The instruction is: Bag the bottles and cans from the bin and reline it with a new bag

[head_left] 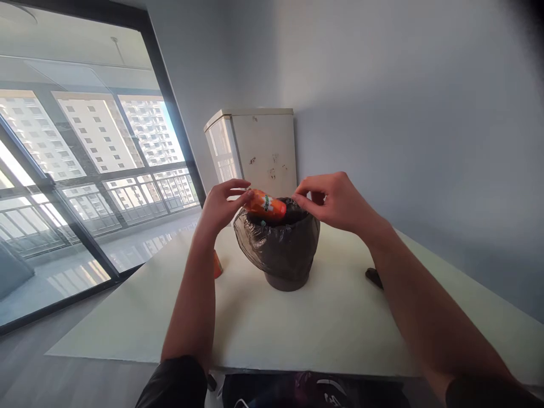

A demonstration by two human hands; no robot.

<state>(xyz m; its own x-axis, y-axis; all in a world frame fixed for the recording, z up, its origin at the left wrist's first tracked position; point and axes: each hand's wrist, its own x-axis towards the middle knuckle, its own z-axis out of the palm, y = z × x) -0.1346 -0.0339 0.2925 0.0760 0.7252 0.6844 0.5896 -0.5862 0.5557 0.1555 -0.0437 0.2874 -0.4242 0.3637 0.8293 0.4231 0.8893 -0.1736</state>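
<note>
A small dark bin [289,277] lined with a black plastic bag [276,246] stands on the white table [323,328]. My left hand [221,207] pinches one end of an orange bottle [266,205] and holds it lying sideways over the bin's mouth. My right hand [334,201] hovers at the right rim with its fingers curled together, fingertips at the bag's edge; whether they grip the bag I cannot tell.
Another orange item [217,265] peeks out behind my left forearm on the table. A dark object [374,276] lies right of the bin. A cream cabinet [255,150] stands against the wall behind. Large windows [85,170] run along the left.
</note>
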